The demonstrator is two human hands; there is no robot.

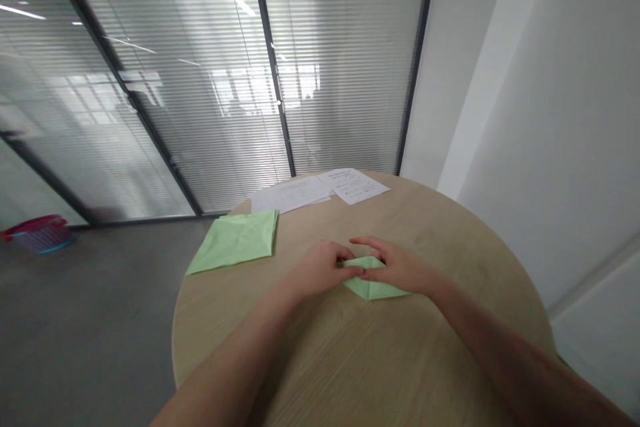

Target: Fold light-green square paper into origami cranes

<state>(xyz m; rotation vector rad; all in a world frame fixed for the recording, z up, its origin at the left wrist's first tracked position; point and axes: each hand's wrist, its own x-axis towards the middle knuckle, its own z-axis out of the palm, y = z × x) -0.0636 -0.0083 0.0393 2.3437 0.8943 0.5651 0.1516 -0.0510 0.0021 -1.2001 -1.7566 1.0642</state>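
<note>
A small light green folded sheet (370, 288) lies on the round wooden table in front of me; whether it is paper or cloth I cannot tell. Its lower part shows a crease and a pointed lower edge. My left hand (325, 268) grips its left side, thumb on top and the other fingers curled behind. From the right, my right hand (395, 267) holds it between thumb and fingers, with the index finger raised over the far edge. Both thumbs meet near the middle, and the hands cover much of the upper part.
A larger light green folded sheet (235, 240) with crease lines lies at the table's left edge. White papers (295, 193), one a printed sheet (355, 185), lie at the back of the round table (345, 360). A red and blue basket (40, 233) stands on the floor.
</note>
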